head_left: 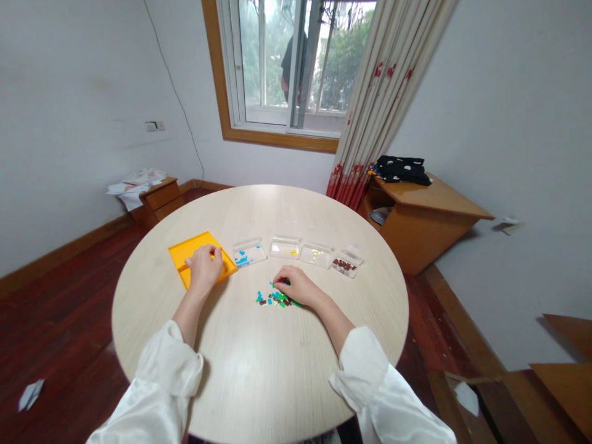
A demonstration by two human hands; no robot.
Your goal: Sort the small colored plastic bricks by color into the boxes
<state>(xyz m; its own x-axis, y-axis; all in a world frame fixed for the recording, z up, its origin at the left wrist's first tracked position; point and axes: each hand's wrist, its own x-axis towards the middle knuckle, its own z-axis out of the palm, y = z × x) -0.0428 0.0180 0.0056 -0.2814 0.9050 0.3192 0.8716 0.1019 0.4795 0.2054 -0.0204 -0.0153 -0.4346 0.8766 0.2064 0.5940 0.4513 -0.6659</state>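
My left hand (204,265) is over the yellow-orange tray (189,248), its fingers curled closed. Whatever it may hold is hidden. My right hand (298,286) reaches into a pile of small plastic bricks (276,300) in blue, green, brown and pale colours. Its thumb and fingertips are pinched together at the pile's far side, where a tiny blue-green piece shows; I cannot tell whether it is gripped. Beyond the hands stand several clear boxes in an arc: one with blue pieces (250,254), one with yellow (285,248), one with pale yellow (316,254), one with brown (346,264).
The round pale wooden table (259,370) carries all of this. Behind it are a window (296,68) and a curtain (383,80). A wooden cabinet (430,216) with black cloth stands at right, a small drawer unit (161,198) with papers at left.
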